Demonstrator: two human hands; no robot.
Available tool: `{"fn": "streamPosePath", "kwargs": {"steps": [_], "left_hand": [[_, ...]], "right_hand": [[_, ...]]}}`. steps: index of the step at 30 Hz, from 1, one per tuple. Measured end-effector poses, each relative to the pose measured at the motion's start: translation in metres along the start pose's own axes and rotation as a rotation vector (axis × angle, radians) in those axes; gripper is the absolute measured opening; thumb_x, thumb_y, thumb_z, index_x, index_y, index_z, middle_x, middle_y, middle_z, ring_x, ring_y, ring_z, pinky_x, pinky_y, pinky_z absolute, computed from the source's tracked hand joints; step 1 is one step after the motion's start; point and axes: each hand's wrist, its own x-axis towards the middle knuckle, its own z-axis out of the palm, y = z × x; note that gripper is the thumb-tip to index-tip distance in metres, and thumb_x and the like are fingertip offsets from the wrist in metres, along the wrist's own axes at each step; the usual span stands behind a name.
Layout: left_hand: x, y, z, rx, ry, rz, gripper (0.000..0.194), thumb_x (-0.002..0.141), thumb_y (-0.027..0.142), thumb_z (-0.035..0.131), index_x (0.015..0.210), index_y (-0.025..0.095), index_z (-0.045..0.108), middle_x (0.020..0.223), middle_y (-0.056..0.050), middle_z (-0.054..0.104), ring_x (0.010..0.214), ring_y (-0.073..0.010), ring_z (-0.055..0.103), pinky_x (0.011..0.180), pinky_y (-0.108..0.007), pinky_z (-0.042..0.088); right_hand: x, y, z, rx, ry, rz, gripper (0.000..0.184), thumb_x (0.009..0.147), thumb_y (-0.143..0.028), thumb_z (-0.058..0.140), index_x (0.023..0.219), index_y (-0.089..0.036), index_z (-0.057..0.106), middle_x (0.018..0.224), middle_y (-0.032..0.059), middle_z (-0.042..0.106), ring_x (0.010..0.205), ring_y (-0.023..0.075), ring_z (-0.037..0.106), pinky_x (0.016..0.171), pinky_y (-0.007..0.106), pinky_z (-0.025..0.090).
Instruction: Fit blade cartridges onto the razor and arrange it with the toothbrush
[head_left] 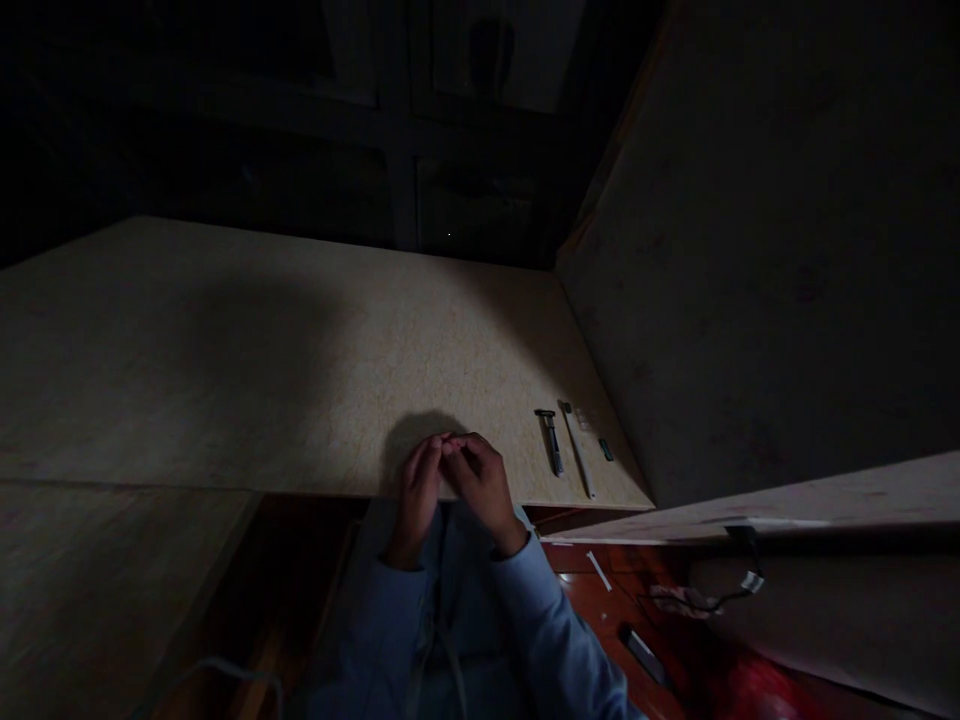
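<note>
Head view shows a left hand [418,490] and a right hand [486,482] close together at the near edge of a pale table [337,390]. The fingers on both hands are bent, and their tips meet in the middle. I cannot tell if they pinch something small, because the hands hide what is between them.

What looks like a razor [553,443] lies on the table, off to the right of both hands. The right hand is nearer to it, but there is a gap, so they do not touch. The razor is long and thin. Its head points away from the person, and its handle comes back toward the near edge, leaning a little to the right.

A toothbrush [579,455] lies just beside the razor, on its right side. It points almost the same way, with its brush end far and its handle end by the near edge. Next to it, farther right, is a small dark green thing [605,450], near the wall [735,300].

No brand names or words can be read on any of these things. Down by the floor [577,590], a black cord has a white tag [751,582], but it is too small to read.
</note>
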Motion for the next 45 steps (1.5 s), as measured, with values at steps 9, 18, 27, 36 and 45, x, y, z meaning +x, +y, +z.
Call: {"fn": "streamPosePath", "kwargs": {"steps": [9,18,27,36,45], "left_hand": [[-0.004,0.011,0.004,0.048,-0.049,0.065,0.035,0.082,0.046,0.069,0.101,0.017,0.069,0.109,-0.011,0.074,0.106,-0.0245,0.069,0.097,-0.036,0.053],[-0.011,0.001,0.008,0.203,-0.062,0.163,0.026,0.088,0.039,0.064,0.102,0.018,0.069,0.110,-0.010,0.074,0.107,-0.0240,0.067,0.099,-0.037,0.051],[-0.010,-0.003,0.007,0.201,-0.079,0.199,0.024,0.089,0.037,0.063,0.103,0.018,0.069,0.111,-0.011,0.073,0.107,-0.0238,0.067,0.099,-0.037,0.050],[-0.011,0.000,0.009,0.161,-0.066,0.208,0.024,0.086,0.037,0.065,0.101,0.018,0.069,0.104,-0.009,0.075,0.103,-0.0237,0.068,0.096,-0.037,0.052],[-0.010,-0.005,0.008,0.190,-0.070,0.233,0.023,0.089,0.037,0.064,0.102,0.019,0.070,0.107,-0.010,0.074,0.103,-0.0236,0.068,0.096,-0.037,0.051]], "right_hand": [[-0.013,0.033,0.042,-0.318,0.125,-0.080,0.033,0.092,-0.020,0.040,0.105,-0.020,0.071,0.103,0.0148,0.073,0.101,0.0284,0.067,0.094,0.048,0.052],[-0.021,0.034,0.023,-0.275,0.094,-0.096,0.029,0.093,-0.024,0.045,0.105,-0.020,0.071,0.101,0.0125,0.074,0.098,0.0256,0.069,0.084,0.039,0.056],[-0.022,0.031,0.023,-0.244,0.126,-0.134,0.027,0.093,-0.025,0.046,0.102,-0.020,0.071,0.099,0.0122,0.074,0.096,0.0253,0.070,0.085,0.039,0.056],[-0.023,0.037,0.024,-0.255,0.143,-0.171,0.026,0.093,-0.024,0.049,0.103,-0.018,0.072,0.099,0.0121,0.075,0.096,0.0244,0.070,0.084,0.038,0.056],[-0.022,0.039,0.024,-0.237,0.159,-0.227,0.023,0.092,-0.021,0.051,0.103,-0.019,0.072,0.098,0.0114,0.075,0.094,0.0245,0.070,0.082,0.038,0.056]]}}
